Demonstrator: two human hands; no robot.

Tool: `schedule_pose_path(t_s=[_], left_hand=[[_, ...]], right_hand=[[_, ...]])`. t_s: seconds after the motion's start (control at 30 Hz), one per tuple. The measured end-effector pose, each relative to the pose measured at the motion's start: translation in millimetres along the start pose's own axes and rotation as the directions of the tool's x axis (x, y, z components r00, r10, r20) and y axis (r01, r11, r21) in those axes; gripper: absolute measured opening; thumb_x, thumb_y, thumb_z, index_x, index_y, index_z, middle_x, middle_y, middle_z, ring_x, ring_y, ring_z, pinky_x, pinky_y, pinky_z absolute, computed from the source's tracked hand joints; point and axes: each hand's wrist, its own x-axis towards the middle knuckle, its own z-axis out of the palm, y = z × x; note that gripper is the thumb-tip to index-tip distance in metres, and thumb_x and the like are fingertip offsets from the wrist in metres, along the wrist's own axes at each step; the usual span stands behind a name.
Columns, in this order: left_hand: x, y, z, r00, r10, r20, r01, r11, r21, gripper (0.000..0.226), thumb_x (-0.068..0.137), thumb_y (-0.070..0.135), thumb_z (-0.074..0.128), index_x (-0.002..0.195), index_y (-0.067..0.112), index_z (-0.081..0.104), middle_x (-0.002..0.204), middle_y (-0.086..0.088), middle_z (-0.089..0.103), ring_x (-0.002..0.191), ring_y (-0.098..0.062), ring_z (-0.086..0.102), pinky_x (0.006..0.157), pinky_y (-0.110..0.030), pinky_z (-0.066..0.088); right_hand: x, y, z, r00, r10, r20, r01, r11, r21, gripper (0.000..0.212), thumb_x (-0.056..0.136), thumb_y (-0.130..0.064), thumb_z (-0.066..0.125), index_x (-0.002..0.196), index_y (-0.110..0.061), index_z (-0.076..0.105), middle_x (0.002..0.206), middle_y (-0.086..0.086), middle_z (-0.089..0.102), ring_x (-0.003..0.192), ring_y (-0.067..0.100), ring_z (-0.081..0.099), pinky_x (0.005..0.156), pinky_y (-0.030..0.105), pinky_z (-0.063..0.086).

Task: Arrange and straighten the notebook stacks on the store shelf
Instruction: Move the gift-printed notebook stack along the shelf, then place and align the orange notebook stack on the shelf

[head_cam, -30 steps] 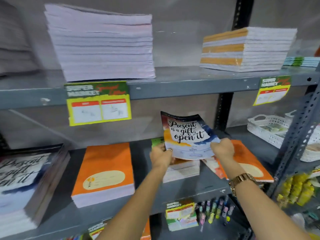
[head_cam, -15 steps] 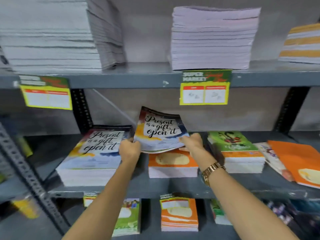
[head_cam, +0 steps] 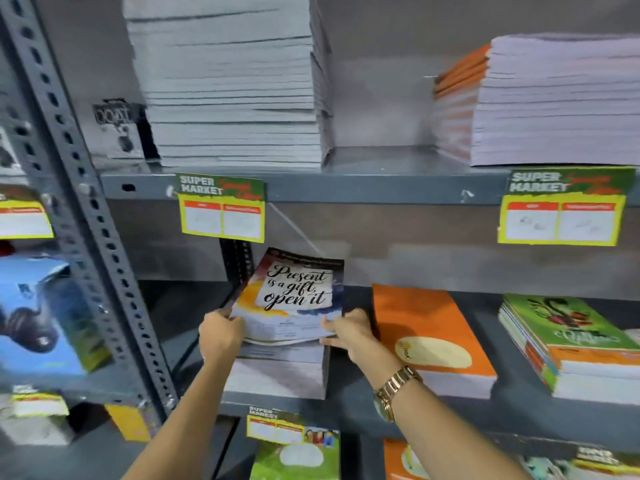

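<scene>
Hands are mid-placement here. Going left to right: the left hand [head_cam: 221, 336] has its fingers curled round the near left corner of a notebook [head_cam: 292, 299], pinching it, and the right hand [head_cam: 348, 332] pinches the near right corner the same way. The cover is tilted up at the back, hovering just over a matching stack [head_cam: 277, 372] on the middle shelf [head_cam: 349, 408]. My guess is the step is laying it on top; next it needs lowering flat and the edges squared with the pile. The cover reads "Present is a gift, open it". The shelf tag [head_cam: 221, 207] above says "SUPER MARKET". Further right sits an orange stack [head_cam: 429, 334], then a green-topped stack [head_cam: 568, 341].
</scene>
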Motion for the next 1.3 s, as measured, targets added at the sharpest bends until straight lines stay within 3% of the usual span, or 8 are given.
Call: schedule_pose_path(t_s=[0.17, 0.33, 0.47, 0.6, 0.7, 1.0, 1.17, 1.3], left_hand=[[7, -19, -1, 0.994, 0.026, -0.105, -0.006, 0.983, 0.182, 0.019, 0.076, 0.000, 0.049, 0.058, 0.004, 0.053, 0.056, -0.011, 0.048, 0.055, -0.028, 0.044, 0.055, -0.029, 0.034], [1, -18, 7, 0.977, 0.079, -0.201, -0.006, 0.940, 0.342, 0.020, 0.075, 0.002, 0.054, 0.091, -0.006, 0.063, 0.108, -0.026, 0.054, 0.068, -0.039, 0.055, 0.057, -0.036, 0.037], [-11, 3, 27, 0.950, 0.268, -0.162, -0.196, 0.912, 0.361, 0.027, 0.068, -0.004, 0.058, 0.094, -0.004, 0.065, 0.104, -0.024, 0.057, 0.078, -0.043, 0.057, 0.068, -0.044, 0.046], [-43, 37, 63, 0.915, 0.401, -0.049, -0.375, 0.888, 0.265, 0.033, 0.067, -0.008, 0.058, 0.098, -0.001, 0.068, 0.107, -0.023, 0.061, 0.085, -0.042, 0.059, 0.071, -0.044, 0.048], [-74, 64, 97, 0.897, 0.441, 0.042, -0.440, 0.879, 0.182, 0.027, 0.072, -0.005, 0.056, 0.097, -0.002, 0.067, 0.109, -0.022, 0.061, 0.089, -0.041, 0.058, 0.074, -0.044, 0.048], [-185, 129, 216, 0.751, 0.608, 0.257, -0.630, 0.777, 0.000, 0.025, 0.073, -0.002, 0.054, 0.095, -0.001, 0.065, 0.111, -0.022, 0.063, 0.100, -0.041, 0.058, 0.084, -0.045, 0.048], [-255, 163, 272, 0.654, 0.660, 0.370, -0.663, 0.736, -0.140, 0.030, 0.082, 0.000, 0.051, 0.110, 0.003, 0.063, 0.114, -0.018, 0.062, 0.104, -0.036, 0.058, 0.086, -0.042, 0.047], [-308, 185, 309, 0.605, 0.610, 0.511, -0.585, 0.777, -0.233, 0.031, 0.083, 0.004, 0.052, 0.112, 0.009, 0.062, 0.115, -0.015, 0.061, 0.104, -0.034, 0.059, 0.087, -0.036, 0.047]], right_hand=[[4, 9, 8, 0.999, 0.028, 0.020, -0.020, 0.939, -0.343, 0.039, 0.082, -0.006, 0.071, 0.114, 0.003, 0.049, 0.104, 0.019, 0.063, 0.057, 0.023, 0.065, 0.053, 0.028, 0.058], [2, 12, 3, 0.997, -0.060, 0.057, 0.083, 0.724, -0.685, 0.023, 0.084, -0.023, 0.070, 0.083, -0.003, 0.059, 0.053, 0.004, 0.059, 0.040, 0.011, 0.056, 0.040, 0.018, 0.049], [-2, 10, -11, 0.969, -0.246, 0.035, 0.185, 0.616, -0.766, 0.018, 0.086, -0.025, 0.065, 0.081, -0.008, 0.067, 0.059, 0.002, 0.063, 0.045, 0.011, 0.057, 0.043, 0.018, 0.047], [-8, -1, -55, 0.841, -0.536, -0.077, 0.242, 0.499, -0.832, 0.015, 0.090, -0.021, 0.058, 0.092, -0.011, 0.069, 0.095, 0.007, 0.073, 0.082, 0.023, 0.066, 0.058, 0.022, 0.047], [-10, -7, -104, 0.749, -0.641, -0.168, 0.198, 0.457, -0.867, 0.017, 0.089, -0.019, 0.052, 0.096, -0.016, 0.068, 0.097, 0.009, 0.073, 0.094, 0.031, 0.066, 0.072, 0.032, 0.051], [-22, -5, -290, 0.614, -0.716, -0.332, -0.043, 0.390, -0.920, 0.025, 0.090, -0.021, 0.053, 0.110, -0.010, 0.061, 0.098, 0.018, 0.071, 0.095, 0.037, 0.065, 0.075, 0.038, 0.051], [-33, 10, -388, 0.601, -0.735, -0.314, -0.266, 0.186, -0.946, 0.033, 0.052, -0.013, 0.085, 0.079, -0.006, 0.068, 0.068, 0.013, 0.071, 0.064, 0.032, 0.069, 0.057, 0.036, 0.055], [-48, 23, -456, 0.585, -0.676, -0.447, -0.395, 0.243, -0.886, 0.038, 0.048, -0.017, 0.088, 0.080, -0.005, 0.070, 0.071, 0.013, 0.071, 0.064, 0.033, 0.067, 0.053, 0.036, 0.054]])
